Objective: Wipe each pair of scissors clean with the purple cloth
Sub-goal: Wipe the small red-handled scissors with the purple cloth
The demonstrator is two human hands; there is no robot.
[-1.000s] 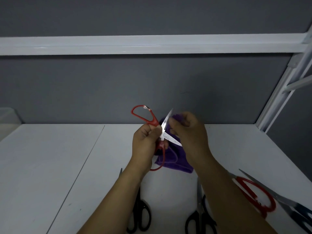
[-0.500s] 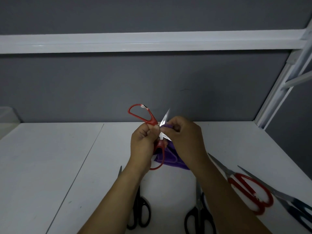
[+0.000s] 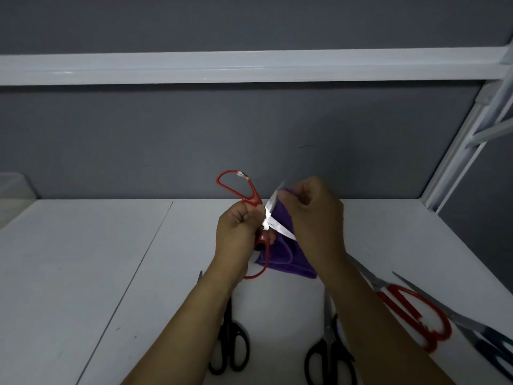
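Note:
My left hand (image 3: 238,232) grips a pair of red-handled scissors (image 3: 236,186) near the pivot, held up above the table with the blades spread apart. My right hand (image 3: 313,220) pinches the purple cloth (image 3: 280,257) around the tip of the upper blade, and the rest of the cloth hangs down behind the lower blade. On the table lie two black-handled scissors (image 3: 230,345) (image 3: 329,359), a second red-handled pair (image 3: 416,315) and a dark blue-handled pair (image 3: 491,348) at the right edge.
The white table (image 3: 97,273) runs up to a grey back wall. A white shelf rail (image 3: 249,68) crosses above, and a white frame post (image 3: 466,140) slants at the right. A pale box (image 3: 14,187) sits at the far left.
My right hand has slid the cloth from near the pivot up along the upper blade to its tip. The left hand keeps its hold on the scissors.

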